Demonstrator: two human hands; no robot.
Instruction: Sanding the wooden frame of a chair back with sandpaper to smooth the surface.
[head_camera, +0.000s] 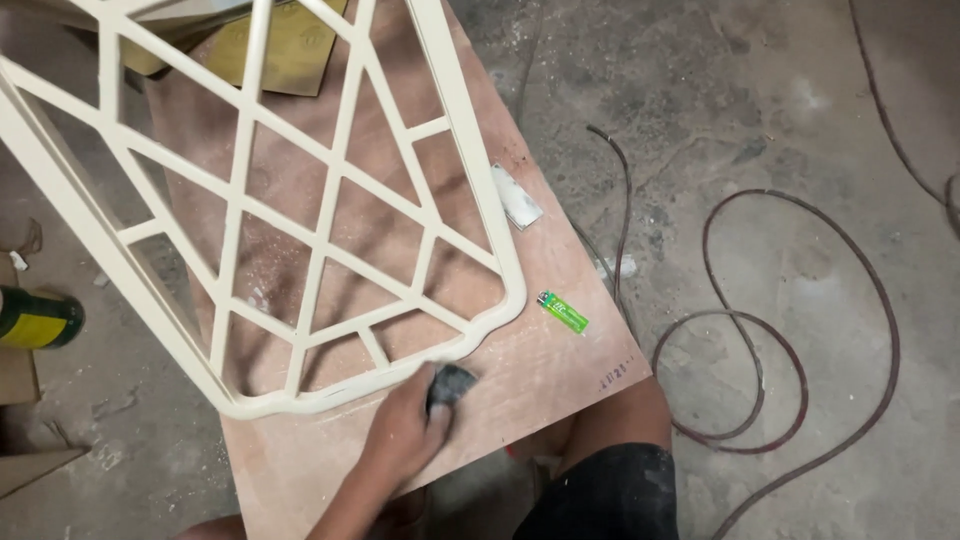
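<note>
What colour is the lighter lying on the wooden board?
Bright green, with a silver metal top. The lighter shows in the head view, right of the lattice frame's corner.

Workshop; dusty concrete floor; plywood bench; cables

One hand reaches up from the bottom of the frame, forearm bare, wrist straight, fingers curled shut in a grip. A bent knee in dark shorts sits at lower right. The other hand is out of view.
</note>
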